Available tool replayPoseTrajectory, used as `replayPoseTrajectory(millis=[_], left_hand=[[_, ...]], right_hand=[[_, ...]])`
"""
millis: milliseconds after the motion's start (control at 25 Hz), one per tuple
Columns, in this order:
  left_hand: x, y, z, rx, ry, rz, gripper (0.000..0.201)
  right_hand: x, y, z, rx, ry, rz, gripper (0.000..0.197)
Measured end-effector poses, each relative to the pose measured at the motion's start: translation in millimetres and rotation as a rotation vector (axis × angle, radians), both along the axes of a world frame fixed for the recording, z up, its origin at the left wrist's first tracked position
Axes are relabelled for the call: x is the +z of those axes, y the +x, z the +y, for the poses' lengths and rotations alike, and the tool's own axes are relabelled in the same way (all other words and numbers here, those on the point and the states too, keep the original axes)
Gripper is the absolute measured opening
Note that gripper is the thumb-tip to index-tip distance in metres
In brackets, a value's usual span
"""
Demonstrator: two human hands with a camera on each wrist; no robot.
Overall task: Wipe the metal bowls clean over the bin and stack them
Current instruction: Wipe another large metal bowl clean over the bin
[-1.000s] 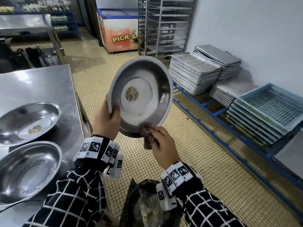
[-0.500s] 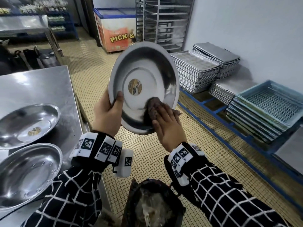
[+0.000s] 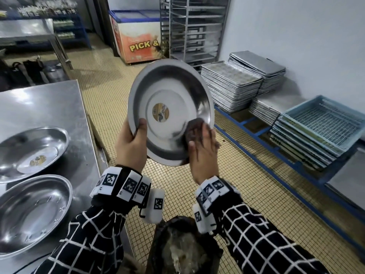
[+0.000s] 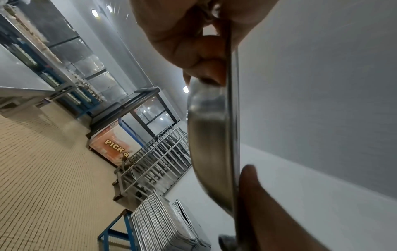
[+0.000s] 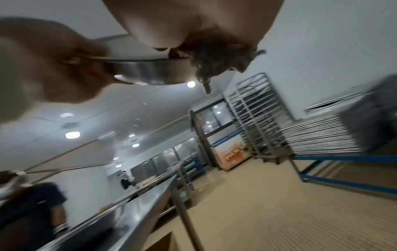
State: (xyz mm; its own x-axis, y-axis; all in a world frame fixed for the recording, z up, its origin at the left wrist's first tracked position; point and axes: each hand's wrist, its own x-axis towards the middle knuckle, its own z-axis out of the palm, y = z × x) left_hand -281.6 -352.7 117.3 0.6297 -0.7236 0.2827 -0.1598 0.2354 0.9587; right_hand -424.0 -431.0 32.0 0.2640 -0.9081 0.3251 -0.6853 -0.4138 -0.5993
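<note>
A shallow metal bowl [image 3: 173, 99] with a round sticker in its middle is held up on edge, its inside facing me, above the black-lined bin [image 3: 183, 248]. My left hand [image 3: 138, 131] grips its lower left rim, thumb inside, fingers behind. My right hand [image 3: 203, 139] presses a dark cloth [image 3: 192, 125] flat against the lower right inner wall. The left wrist view shows the bowl [image 4: 214, 144] edge-on. In the right wrist view the cloth [image 5: 219, 59] hangs at the bowl's [image 5: 148, 73] rim. Two more bowls [image 3: 33, 151] [image 3: 31, 212] lie side by side on the steel table [image 3: 45, 107].
Stacks of metal trays [image 3: 231, 88] and pale blue crates [image 3: 320, 127] sit on a low blue frame to the right. A tall tray rack [image 3: 193, 28] and a chest freezer [image 3: 138, 40] stand at the back. Tiled floor lies between the table and the trays.
My right hand has moved the cloth from the bowl's bottom rim up inside, then rightwards along the lower wall, its fingers flattening. My left hand has kept its grip and turned the bowl slightly.
</note>
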Motion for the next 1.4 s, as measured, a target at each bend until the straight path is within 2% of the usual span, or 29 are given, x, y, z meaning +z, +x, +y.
replayPoseTrajectory(millis=[120,160,240,320,440,560,680,840,920,1000,1080,1200,1240,1320,1400], left_hand=[[-5.4,0.0,3.7,-0.043,0.069,0.045,0.01],[-6.5,2.1,4.7,-0.057,0.086,0.058,0.011],[-9.8,12.1,4.7,-0.1,0.121,0.11,0.011],[-11.6,23.6,3.2,-0.143,0.175,0.148,0.011],[-11.4,33.6,0.3,-0.149,0.174,0.236,0.009],[-12.5,23.4,2.9,-0.19,0.104,0.21,0.017],[-25.0,-3.6,8.4,-0.228,0.242,0.205,0.015],[-31.7,-8.3,4.4,-0.117,0.274,0.373,0.008],[-30.0,3.9,1.9,-0.041,0.317,0.258,0.014],[-28.7,12.3,2.3,-0.018,0.415,0.074,0.014],[-26.8,13.7,3.0,-0.028,0.448,-0.024,0.009],[-20.8,7.2,3.9,-0.043,0.406,-0.007,0.01],[-19.4,7.1,4.2,-0.039,0.377,0.007,0.011],[-16.5,12.1,5.8,-0.032,0.347,0.013,0.011],[-16.9,21.3,5.9,-0.03,0.326,0.041,0.014]], right_hand=[[19.9,-12.4,-20.3,-0.078,0.081,-0.309,0.058],[29.3,-17.1,-24.6,-0.097,0.115,-0.361,0.057],[47.2,-30.0,-33.7,-0.111,0.171,-0.403,0.049],[58.4,-40.9,-41.1,-0.127,0.235,-0.373,0.041],[55.6,-43.9,-45.0,-0.185,0.32,-0.339,0.028],[46.2,-28.4,-29.1,-0.275,0.325,-0.57,0.028],[46.1,-3.9,-5.2,-0.28,0.341,-0.795,0.031],[43.7,0.4,5.1,-0.183,0.438,-0.809,0.036],[37.5,-7.5,5.3,-0.152,0.524,-0.798,0.031],[32.7,-9.9,3.0,-0.165,0.439,-0.658,0.027],[29.6,0.4,7.6,-0.048,0.329,-0.451,0.031],[12.5,28.0,36.7,0.319,0.077,-0.023,0.054],[1.8,32.8,45.3,0.39,-0.003,0.095,0.057],[-13.0,27.2,48.9,0.413,-0.059,0.256,0.062],[-20.7,10.0,31.7,0.363,-0.121,0.386,0.063]])
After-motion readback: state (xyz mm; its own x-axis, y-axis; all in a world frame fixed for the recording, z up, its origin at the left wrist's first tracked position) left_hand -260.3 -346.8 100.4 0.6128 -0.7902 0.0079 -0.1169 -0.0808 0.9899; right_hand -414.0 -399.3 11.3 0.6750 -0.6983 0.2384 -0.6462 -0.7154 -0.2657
